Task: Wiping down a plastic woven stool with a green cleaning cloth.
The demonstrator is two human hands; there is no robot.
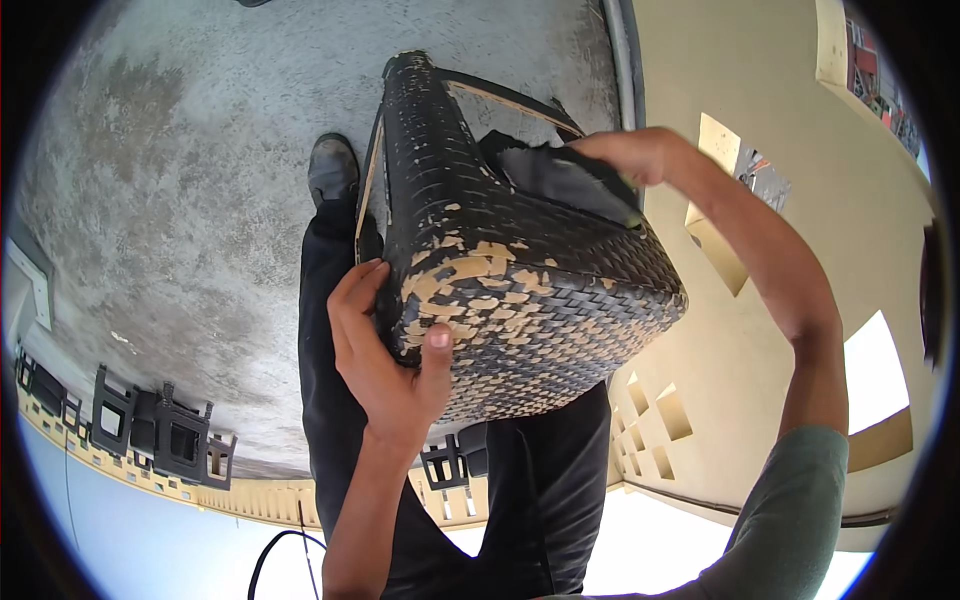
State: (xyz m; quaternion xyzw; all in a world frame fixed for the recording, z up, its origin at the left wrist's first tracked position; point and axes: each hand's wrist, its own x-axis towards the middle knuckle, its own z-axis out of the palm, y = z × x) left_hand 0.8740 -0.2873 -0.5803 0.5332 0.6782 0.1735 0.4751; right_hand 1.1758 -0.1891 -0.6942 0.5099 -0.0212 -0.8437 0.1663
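A black stool with a moulded wicker pattern point(540, 330) is tilted before me, its seat towards me and its legs pointing away. Its dark coating is worn off in patches along the near corner and over the seat, showing tan beneath. My left hand point(390, 367) grips that corner, thumb on the seat top and fingers around the side. My right hand point(630, 154) holds a dark cloth point(551, 176) against the stool's right side, near the leg opening. The right fingertips are partly hidden by the cloth.
My shoe point(334, 169) stands on the stained concrete floor point(187, 187) left of the stool. Several similar dark stools point(180, 435) stand along a pale pierced parapet point(262, 506). A cream wall with openings point(675, 255) rises close on the right, with a pipe point(619, 60) at its foot.
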